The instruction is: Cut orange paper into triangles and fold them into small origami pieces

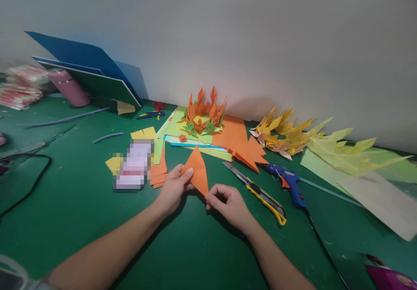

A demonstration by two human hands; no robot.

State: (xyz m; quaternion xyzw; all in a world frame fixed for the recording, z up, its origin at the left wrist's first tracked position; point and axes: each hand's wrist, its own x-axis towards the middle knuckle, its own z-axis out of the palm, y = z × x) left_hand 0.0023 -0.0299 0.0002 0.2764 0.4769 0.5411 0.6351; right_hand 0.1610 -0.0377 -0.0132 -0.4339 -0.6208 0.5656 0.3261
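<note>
Between my hands is a piece of orange paper [198, 170], folded to a pointed shape with its tip upward. My left hand [177, 186] pinches its left side, thumb on top. The lower right corner is held between the thumb and fingers of my right hand [228, 203]. To the left of the paper lie small orange paper pieces [158, 175] in a stack. Right of my right hand is a yellow box cutter [260, 196], its blade bare. Beyond my hands stands a ring of folded orange and green paper [205, 114].
A blue glue gun [293, 186] with its cord lies at the right, near a yellow paper ring [282, 133] and pale green paper leaves [348, 151]. Coloured sheets [233, 129] lie at the back. At the left are a blurred-out rectangle [134, 164], a pink bottle [70, 88] and leaning boards [87, 79].
</note>
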